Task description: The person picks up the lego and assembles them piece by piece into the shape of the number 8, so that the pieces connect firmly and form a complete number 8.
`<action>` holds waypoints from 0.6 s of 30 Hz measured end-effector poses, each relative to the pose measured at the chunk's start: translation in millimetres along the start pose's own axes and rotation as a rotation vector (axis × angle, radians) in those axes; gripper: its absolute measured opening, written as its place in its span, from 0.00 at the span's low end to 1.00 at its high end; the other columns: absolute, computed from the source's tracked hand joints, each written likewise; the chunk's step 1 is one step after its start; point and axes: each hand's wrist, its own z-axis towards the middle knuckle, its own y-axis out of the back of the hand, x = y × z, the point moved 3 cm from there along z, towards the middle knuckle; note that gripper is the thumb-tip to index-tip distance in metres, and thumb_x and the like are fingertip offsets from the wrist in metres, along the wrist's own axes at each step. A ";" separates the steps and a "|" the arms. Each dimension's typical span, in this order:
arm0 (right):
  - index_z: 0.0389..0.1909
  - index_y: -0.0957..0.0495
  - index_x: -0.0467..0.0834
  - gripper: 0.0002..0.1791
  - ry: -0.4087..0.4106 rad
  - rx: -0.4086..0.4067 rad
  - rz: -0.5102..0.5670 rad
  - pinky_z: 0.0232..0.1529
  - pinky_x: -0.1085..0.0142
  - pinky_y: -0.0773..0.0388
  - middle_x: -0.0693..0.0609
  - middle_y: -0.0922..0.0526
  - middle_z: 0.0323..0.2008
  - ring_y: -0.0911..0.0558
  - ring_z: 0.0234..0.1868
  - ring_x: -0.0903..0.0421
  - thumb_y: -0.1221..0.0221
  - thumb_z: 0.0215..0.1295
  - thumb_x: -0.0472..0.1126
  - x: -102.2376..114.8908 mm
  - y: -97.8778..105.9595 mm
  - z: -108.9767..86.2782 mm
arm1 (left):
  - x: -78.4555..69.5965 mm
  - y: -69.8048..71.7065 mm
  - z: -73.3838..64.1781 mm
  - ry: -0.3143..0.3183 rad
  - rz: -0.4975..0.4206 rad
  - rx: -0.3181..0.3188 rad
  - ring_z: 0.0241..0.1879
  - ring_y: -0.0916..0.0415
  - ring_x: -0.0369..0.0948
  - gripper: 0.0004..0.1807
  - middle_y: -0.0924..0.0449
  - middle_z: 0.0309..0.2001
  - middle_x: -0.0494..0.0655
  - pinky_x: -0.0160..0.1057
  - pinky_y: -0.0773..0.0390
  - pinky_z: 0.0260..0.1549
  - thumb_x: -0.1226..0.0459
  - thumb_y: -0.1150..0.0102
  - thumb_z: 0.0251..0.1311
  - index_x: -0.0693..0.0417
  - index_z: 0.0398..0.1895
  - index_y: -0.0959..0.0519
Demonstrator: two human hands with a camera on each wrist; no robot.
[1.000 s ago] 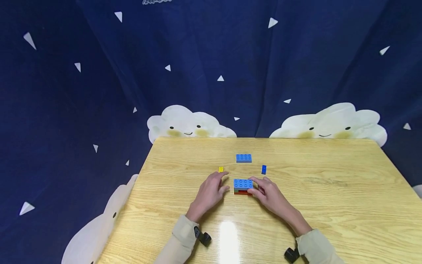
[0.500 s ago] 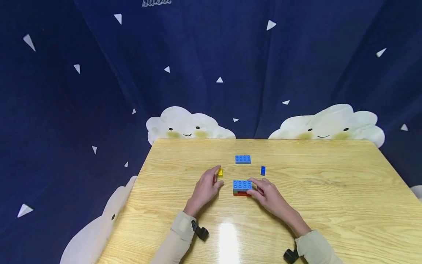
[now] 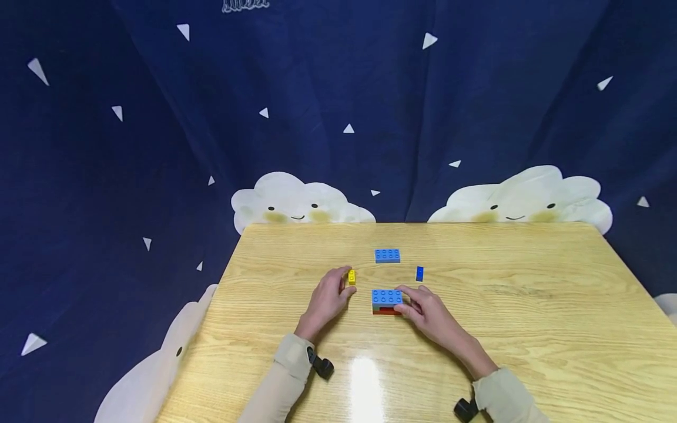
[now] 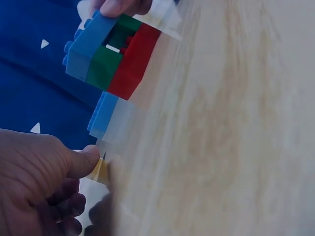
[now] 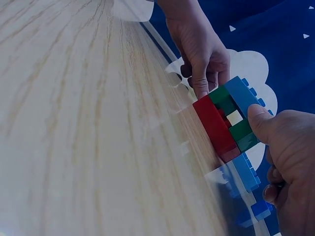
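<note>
My left hand (image 3: 327, 298) has its thumb and fingertips at the two ends of a small yellow brick (image 3: 351, 278) on the table; in the left wrist view the thumb partly covers this brick (image 4: 100, 172). My right hand (image 3: 432, 314) grips the right end of a brick stack (image 3: 387, 296), thumb in front and index finger behind. A blue eight-stud brick tops the stack (image 4: 101, 56), two green bricks stand under its ends with a gap between, and a red brick forms the base. Behind the stack lies a second light-blue brick (image 3: 388, 256).
A small dark-blue brick (image 3: 420, 274) lies behind the right hand. The wooden table (image 3: 529, 294) reaches back to a navy curtain (image 3: 338, 88) with white triangles and clouds. Glare shows on the table's front middle.
My left hand has moved left and back from beside the stack to the yellow brick, its thumb and fingers closing about it. My right hand keeps its grip on the stack, which stays in place.
</note>
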 end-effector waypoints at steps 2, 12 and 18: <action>0.61 0.18 0.37 0.22 0.000 -0.001 0.000 0.27 0.70 0.38 0.64 0.38 0.20 0.40 0.26 0.66 0.31 0.68 0.40 -0.1 -0.4 0.2 | 1.0 -1.2 1.1 -0.003 0.007 0.001 0.29 0.32 0.37 0.29 0.29 0.31 0.42 0.35 0.34 0.25 0.62 0.30 0.67 0.56 0.70 0.24; 0.61 0.18 0.36 0.23 -0.015 0.006 0.001 0.27 0.69 0.38 0.63 0.38 0.21 0.40 0.25 0.66 0.31 0.68 0.39 -0.6 -0.8 1.5 | 2.8 -3.8 8.2 -0.018 0.046 -0.017 0.32 0.32 0.40 0.23 0.27 0.34 0.43 0.38 0.32 0.28 0.62 0.32 0.69 0.56 0.65 0.20; 0.61 0.18 0.36 0.22 0.005 0.000 -0.007 0.27 0.70 0.39 0.64 0.38 0.21 0.40 0.25 0.66 0.31 0.68 0.38 -0.1 -1.0 1.1 | 2.9 -4.7 8.6 -0.008 0.058 -0.011 0.32 0.31 0.40 0.21 0.26 0.35 0.43 0.38 0.30 0.29 0.61 0.32 0.69 0.56 0.63 0.20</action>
